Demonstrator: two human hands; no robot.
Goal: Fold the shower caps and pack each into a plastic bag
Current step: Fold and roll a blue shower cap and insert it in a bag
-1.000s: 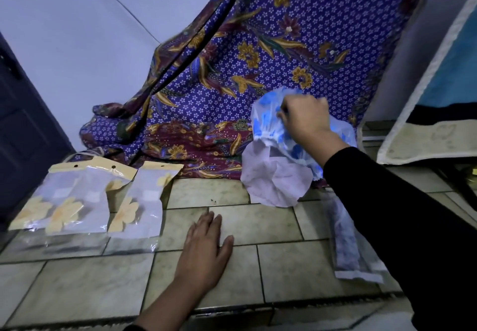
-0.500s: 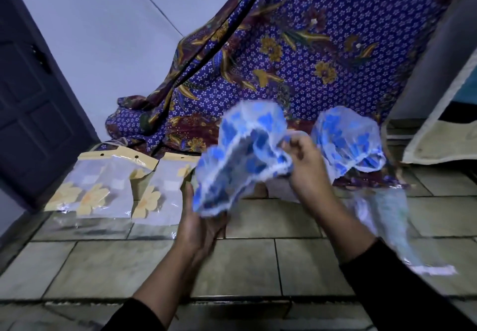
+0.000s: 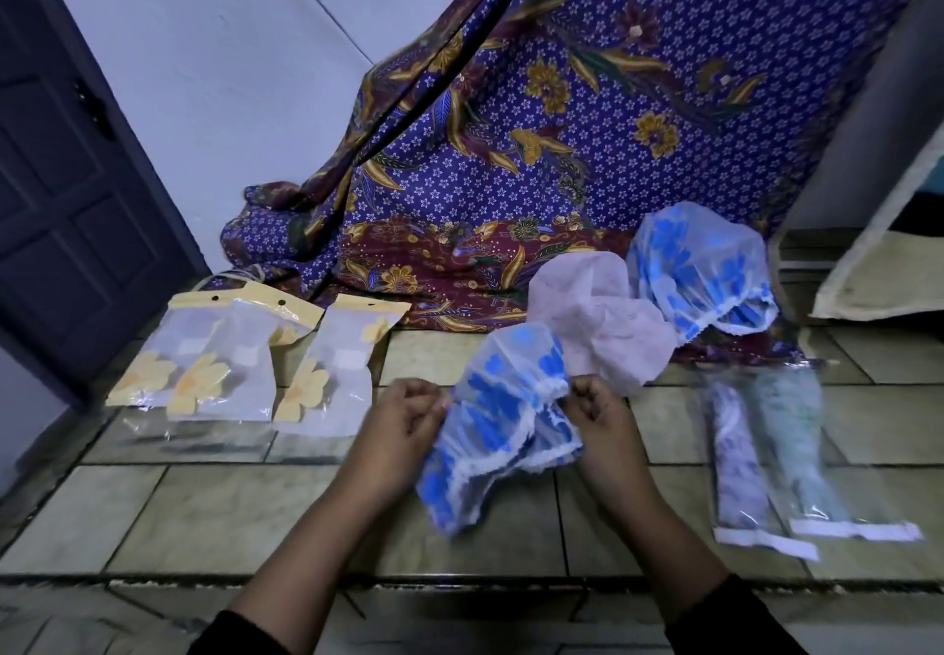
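Left hand (image 3: 403, 424) and right hand (image 3: 600, 419) both clenched on a blue-flowered shower cap (image 3: 503, 419), each pinching its frilled white rim, left hand on the cap's left side, right hand on its right; the cap is bunched between them and sags toward the person, over the middle of the tiled floor (image 3: 204, 516); cannot tell if its lower part touches the tiles; behind the right hand a pale cap (image 3: 603, 327) lies crumpled at the back of the floor, touching the patterned cloth (image 3: 562, 143); just right of it a second blue cap (image 3: 700, 271), puffed up, rests against the same cloth; near the right edge of the floor two packed bags (image 3: 766, 455) lie side by side, long and narrow, white strips toward the person, contents blurred; at the left side several empty bags (image 3: 204, 368) with yellow tops and yellow flower prints lie flat and overlapping, one more (image 3: 327, 373) just right of them; dark door (image 3: 66, 194) at far left, pale wall (image 3: 230, 67) behind; black sleeves at the bottom of the view.
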